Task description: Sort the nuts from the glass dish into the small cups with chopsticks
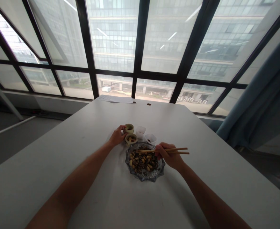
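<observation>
A pair of wooden chopsticks (178,150) is in my right hand (168,155), their tips over the nuts and seeds in a scalloped glass bowl (146,177). My left hand (118,135) touches the left side of a small greenish cup (129,128), its fingers curled at the cup's edge. Just in front of that cup stands a second small cup (131,139) with some nuts inside. Two clear plastic containers stand to the right of the cups: one (140,132) behind, the other (150,138) closer to my right hand, with a little dark content.
Papers (114,99) lie at the far edge of the white table (101,117), near two dark round spots. Beyond are large framed windows (116,35). A blue curtain (256,92) hangs at the right, and another white table (4,97) stands at the left.
</observation>
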### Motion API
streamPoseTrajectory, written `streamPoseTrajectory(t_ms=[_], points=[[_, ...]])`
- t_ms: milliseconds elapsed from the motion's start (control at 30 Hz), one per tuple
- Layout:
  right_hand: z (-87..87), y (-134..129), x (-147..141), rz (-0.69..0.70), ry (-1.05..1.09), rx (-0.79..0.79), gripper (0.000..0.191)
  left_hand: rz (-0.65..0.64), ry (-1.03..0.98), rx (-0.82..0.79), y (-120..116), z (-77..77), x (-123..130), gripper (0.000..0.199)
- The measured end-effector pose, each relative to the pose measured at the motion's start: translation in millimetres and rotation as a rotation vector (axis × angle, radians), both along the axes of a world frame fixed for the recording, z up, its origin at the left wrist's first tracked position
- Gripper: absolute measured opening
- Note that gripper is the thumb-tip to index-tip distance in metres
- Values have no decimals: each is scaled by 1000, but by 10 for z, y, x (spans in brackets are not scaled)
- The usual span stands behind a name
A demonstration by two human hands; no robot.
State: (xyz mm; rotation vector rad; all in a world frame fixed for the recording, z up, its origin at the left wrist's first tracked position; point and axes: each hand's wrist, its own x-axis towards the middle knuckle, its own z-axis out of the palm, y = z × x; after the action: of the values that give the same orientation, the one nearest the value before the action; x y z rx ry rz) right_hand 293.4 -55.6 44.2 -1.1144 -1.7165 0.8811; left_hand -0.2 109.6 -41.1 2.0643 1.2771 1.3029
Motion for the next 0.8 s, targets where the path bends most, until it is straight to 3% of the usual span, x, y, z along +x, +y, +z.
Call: streamPoseTrajectory(t_ms=[167,500,800], points=[[14,-4,-23,-15,-21,8,53,10,5,-2,-13,20,6,37],[69,1,-52,-93,132,-47,58,-2,-3,5,-22,26,1,37],[36,213,82,-277,642,-138,61,10,0,-4,13,-12,4,39]])
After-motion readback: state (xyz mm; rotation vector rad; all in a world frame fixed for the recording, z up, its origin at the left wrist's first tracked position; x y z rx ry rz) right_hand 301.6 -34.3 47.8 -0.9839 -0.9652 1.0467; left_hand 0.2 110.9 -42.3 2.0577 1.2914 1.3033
